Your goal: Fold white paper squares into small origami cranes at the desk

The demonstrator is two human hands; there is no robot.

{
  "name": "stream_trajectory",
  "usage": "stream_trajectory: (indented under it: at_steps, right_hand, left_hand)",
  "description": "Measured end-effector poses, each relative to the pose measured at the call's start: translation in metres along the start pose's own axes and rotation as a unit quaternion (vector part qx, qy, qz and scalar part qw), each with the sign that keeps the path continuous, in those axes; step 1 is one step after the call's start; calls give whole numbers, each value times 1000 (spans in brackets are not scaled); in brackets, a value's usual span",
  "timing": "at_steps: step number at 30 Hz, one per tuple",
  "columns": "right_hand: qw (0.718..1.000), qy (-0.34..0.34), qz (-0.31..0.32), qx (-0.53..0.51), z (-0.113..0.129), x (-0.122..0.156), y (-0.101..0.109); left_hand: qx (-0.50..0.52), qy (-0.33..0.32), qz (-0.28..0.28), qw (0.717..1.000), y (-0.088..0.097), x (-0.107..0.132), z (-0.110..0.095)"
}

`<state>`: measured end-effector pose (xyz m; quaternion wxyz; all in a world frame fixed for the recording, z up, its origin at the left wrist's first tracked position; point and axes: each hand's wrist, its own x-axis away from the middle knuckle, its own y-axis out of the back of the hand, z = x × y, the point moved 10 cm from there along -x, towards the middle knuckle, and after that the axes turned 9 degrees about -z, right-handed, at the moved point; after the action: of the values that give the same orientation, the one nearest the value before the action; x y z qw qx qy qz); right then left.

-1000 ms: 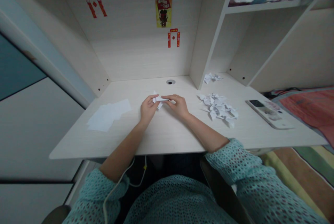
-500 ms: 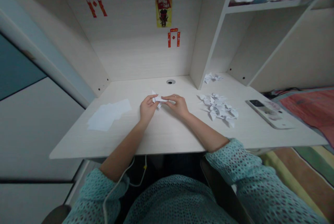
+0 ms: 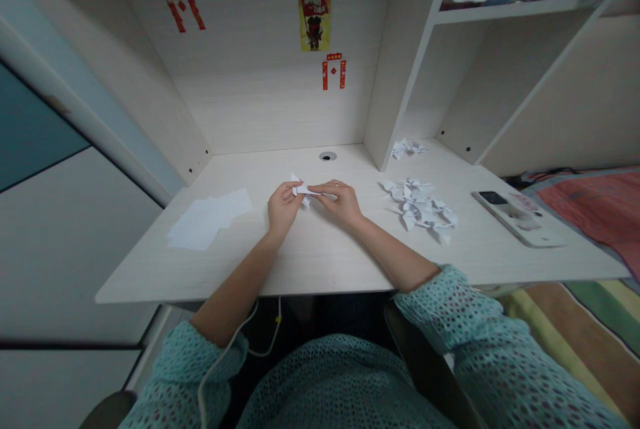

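Note:
Between my two hands is a small folded white paper piece (image 3: 303, 190), with pointed parts sticking out above and below the fingers. My left hand (image 3: 284, 207) pinches its left side between thumb and fingers. On its right side, my right hand (image 3: 341, 201) closes its thumb and fingertips on a narrow part. The fingers cover some of the folds. To the left lie flat white paper sheets (image 3: 207, 219), overlapping one another. A heap of folded white paper pieces (image 3: 420, 205) rests to the right of my right hand.
More folded paper pieces (image 3: 408, 148) lie behind, by the shelf divider (image 3: 400, 69). A phone (image 3: 517, 219) is on the right of the desk (image 3: 300, 262). A white cable (image 3: 225, 352) hangs near my left sleeve. A cable hole (image 3: 327, 157) is at the back.
Almost nothing differs. The fingers of my right hand have shifted very slightly on the folded paper, and the view has moved a touch.

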<state>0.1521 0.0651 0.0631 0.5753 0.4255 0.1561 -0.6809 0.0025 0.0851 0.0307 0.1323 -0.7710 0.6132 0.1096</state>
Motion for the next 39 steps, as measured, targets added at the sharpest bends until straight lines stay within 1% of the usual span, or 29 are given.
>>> stream_trajectory:
  at_steps: [4, 11, 16, 21, 27, 33, 39]
  right_hand:
    - [1000, -8, 6, 0, -1, 0, -2]
    - [1000, -10, 5, 4, -3, 1, -3]
    - [1000, 7, 2, 10, -1, 1, -3]
    - [1000, 4, 6, 14, -2, 1, -3]
    - [1000, 15, 5, 4, 2, 0, -3]
    - [1000, 10, 13, 8, 3, 0, -3]
    - [1000, 18, 6, 20, 6, 1, -2]
  left_hand:
    - [-4, 4, -8, 1000, 1, 0, -1]
    - [3, -11, -6, 1000, 0, 1, -3]
    - [2, -10, -8, 1000, 0, 1, -2]
    - [-3, -6, -11, 1000, 1, 0, -2]
    - [-3, -4, -17, 1000, 2, 0, -3]
    - [-6, -6, -10, 1000, 2, 1, -4]
    - [-5, -16, 5, 1000, -1, 1, -4]
